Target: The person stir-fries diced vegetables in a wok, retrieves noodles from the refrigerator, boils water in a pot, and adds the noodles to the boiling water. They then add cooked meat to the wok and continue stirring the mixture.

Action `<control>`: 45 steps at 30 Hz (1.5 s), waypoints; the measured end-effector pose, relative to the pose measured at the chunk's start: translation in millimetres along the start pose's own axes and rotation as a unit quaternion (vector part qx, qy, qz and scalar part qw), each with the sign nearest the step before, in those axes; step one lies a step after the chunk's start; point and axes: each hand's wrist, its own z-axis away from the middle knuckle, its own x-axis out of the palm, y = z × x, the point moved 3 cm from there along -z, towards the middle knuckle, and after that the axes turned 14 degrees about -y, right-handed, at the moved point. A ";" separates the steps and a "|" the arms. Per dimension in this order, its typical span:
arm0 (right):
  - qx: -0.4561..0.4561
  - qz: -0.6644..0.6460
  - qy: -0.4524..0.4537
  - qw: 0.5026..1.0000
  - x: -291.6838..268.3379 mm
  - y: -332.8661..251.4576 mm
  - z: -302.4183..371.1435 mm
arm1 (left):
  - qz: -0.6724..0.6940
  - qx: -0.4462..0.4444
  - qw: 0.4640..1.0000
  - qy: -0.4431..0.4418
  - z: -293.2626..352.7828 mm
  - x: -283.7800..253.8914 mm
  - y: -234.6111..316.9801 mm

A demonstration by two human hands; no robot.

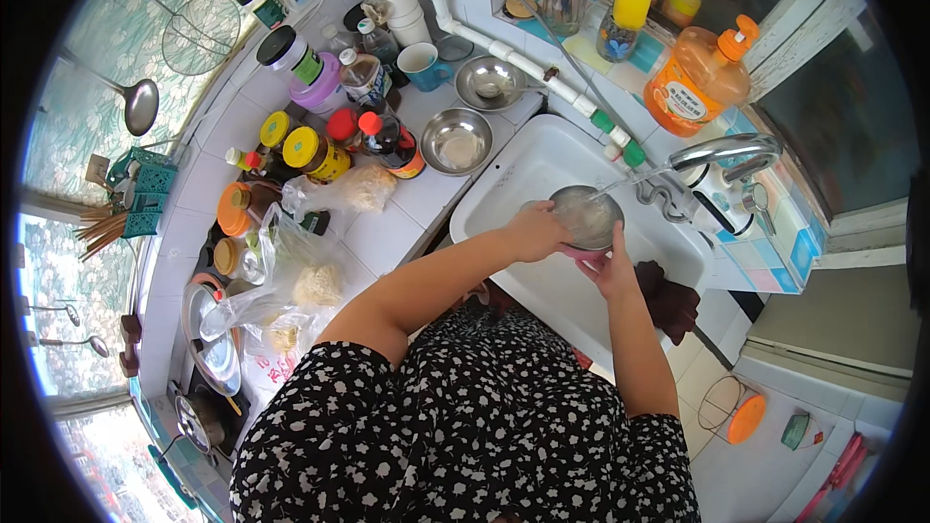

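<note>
A round metal bowl (593, 225) is held over the white sink (489, 199), with cloudy water or something pale inside it. My left hand (539, 231) grips its left side, fingers closed at the rim. On the near right side my right hand (614, 269) closes round the bowl, thumb up along the edge. Water runs into the bowl from the silver faucet (722, 150). A bit of pink shows beneath the bowl, between my hands; I cannot make out what it is. A dark cloth (668, 302) hangs over the sink's right edge.
Left of the sink stand two metal bowls (457, 142), a blue mug (423, 66), sauce bottles (392, 143) and jars (315, 153). Clear plastic bags (281, 271) of pale food lie nearer. An orange pump bottle (696, 77) stands behind the sink, beside white pipes (504, 46).
</note>
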 end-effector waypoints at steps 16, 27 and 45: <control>0.036 0.063 -0.070 0.995 100.8 45.4 -111.3 | 0.629 -0.089 0.726 0.264 149.1 7.9 -53.5; 0.012 0.153 -0.046 0.987 182.6 50.4 -209.6 | -0.003 -0.277 0.917 0.286 249.4 47.9 -60.8; 0.054 0.249 -0.060 0.965 37.9 8.6 -25.9 | 0.001 -0.070 0.969 0.236 98.1 3.7 -10.1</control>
